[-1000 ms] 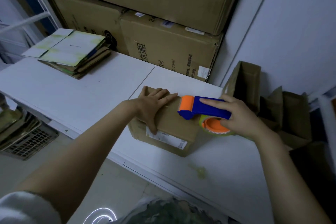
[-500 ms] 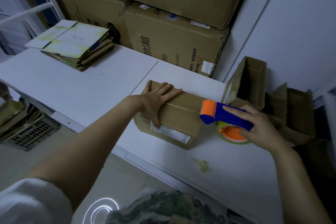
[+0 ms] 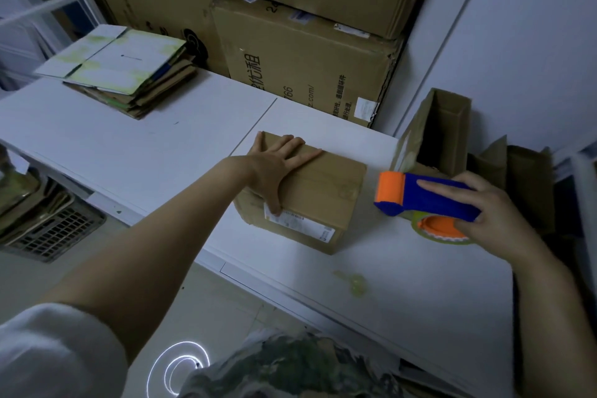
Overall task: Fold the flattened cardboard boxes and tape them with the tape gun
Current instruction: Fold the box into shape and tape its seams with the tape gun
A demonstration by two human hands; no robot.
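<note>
A small folded cardboard box (image 3: 326, 194) with a white label on its near side stands on the white table (image 3: 129, 152). My left hand (image 3: 277, 168) lies flat on the box's top at its left end, fingers straight, thumb down the near side. My right hand (image 3: 491, 213) grips the blue and orange tape gun (image 3: 416, 195), held just right of the box and apart from it, with its tape roll underneath. A stack of flattened cardboard boxes (image 3: 129, 74) lies at the table's far left.
Large brown cartons (image 3: 307, 64) are stacked against the back wall. An open-topped folded box (image 3: 442, 129) and more folded boxes (image 3: 520, 178) stand at the right. A scrap of tape (image 3: 353, 283) lies near the table's front edge. A grey crate (image 3: 55, 229) sits on the floor at left.
My right hand has drawn the tape gun from over the box's top to the right, off the box. My left hand has stayed flat on the box.
</note>
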